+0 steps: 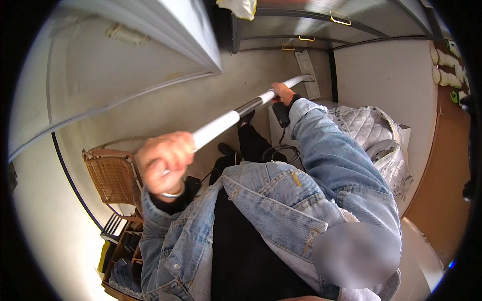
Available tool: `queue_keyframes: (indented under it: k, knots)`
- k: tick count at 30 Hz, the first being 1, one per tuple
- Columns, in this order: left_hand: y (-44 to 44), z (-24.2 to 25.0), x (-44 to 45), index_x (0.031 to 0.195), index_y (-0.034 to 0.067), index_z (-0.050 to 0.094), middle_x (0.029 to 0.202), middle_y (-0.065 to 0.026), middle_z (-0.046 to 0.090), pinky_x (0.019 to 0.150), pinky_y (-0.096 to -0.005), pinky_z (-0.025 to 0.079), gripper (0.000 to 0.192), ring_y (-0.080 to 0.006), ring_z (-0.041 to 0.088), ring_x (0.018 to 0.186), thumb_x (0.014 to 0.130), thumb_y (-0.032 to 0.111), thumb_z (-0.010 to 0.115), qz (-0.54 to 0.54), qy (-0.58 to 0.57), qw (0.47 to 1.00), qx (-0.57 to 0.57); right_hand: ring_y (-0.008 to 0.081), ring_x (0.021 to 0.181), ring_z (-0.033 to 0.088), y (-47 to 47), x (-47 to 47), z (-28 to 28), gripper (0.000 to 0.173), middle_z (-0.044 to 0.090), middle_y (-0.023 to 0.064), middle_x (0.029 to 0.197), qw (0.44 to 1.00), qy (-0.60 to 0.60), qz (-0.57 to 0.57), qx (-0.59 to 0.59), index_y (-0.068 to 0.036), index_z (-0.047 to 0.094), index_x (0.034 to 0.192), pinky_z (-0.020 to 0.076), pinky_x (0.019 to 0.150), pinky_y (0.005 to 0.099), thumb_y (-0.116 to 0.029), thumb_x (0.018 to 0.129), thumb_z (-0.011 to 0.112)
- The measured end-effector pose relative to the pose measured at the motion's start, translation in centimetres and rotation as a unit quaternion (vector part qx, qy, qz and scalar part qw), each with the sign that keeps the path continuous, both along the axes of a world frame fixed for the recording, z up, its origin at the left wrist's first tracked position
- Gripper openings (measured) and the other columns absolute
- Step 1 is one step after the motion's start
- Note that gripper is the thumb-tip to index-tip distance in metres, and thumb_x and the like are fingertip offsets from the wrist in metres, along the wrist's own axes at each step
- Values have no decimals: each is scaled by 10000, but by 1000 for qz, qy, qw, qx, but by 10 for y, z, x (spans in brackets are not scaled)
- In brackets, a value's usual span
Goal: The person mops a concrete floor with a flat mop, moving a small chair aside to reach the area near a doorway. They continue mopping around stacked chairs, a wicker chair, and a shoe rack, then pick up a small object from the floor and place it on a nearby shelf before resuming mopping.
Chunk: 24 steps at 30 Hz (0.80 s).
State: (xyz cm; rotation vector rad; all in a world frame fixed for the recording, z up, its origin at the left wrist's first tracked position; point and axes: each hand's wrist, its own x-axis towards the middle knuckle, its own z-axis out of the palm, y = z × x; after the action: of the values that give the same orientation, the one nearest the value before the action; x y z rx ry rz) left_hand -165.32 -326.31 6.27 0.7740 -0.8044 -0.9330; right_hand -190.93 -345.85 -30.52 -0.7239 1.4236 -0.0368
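A flat mop with a white and metal telescopic pole [216, 129] slants across the view. My left hand [162, 161] is closed around its near end, a bracelet at the wrist. Further down, my right hand [283, 93] grips the white lower part of the pole. The pale rectangular mop head [308, 75] lies on the grey floor [241, 71], close to a cabinet with drawers [271, 43]. A black device [281, 114] with a cable sits just below my right wrist. Both my arms are in denim sleeves.
At left stands a woven-backed chair [109, 177], with a wooden compartment box [120, 271] below it. A white panel's corner [214, 67] juts in from above. Silvery quilted fabric [371, 124] lies at right, beside a white wall panel [380, 75]. My shoes [226, 149] are under the pole.
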Motion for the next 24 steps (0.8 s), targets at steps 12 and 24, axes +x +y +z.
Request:
queue_keyframes:
  k: [12, 24]
  knots:
    - [225, 87, 72, 530, 117, 449, 468, 0, 482, 437, -245, 421, 203, -127, 450, 376, 733, 109, 462, -19, -221, 974, -39, 116, 512, 525, 190, 143, 78, 249, 556, 46, 688, 965, -82, 195, 152, -91, 556, 803, 436, 388, 239, -328, 837, 487]
    - [373, 193, 64, 535, 171, 344, 491, 34, 412, 558, -247, 318, 231, -77, 365, 483, 752, 120, 405, 110, -361, 919, 112, 167, 590, 571, 370, 234, 125, 275, 566, 109, 744, 913, -149, 295, 242, -20, 532, 866, 494, 486, 272, -281, 843, 450]
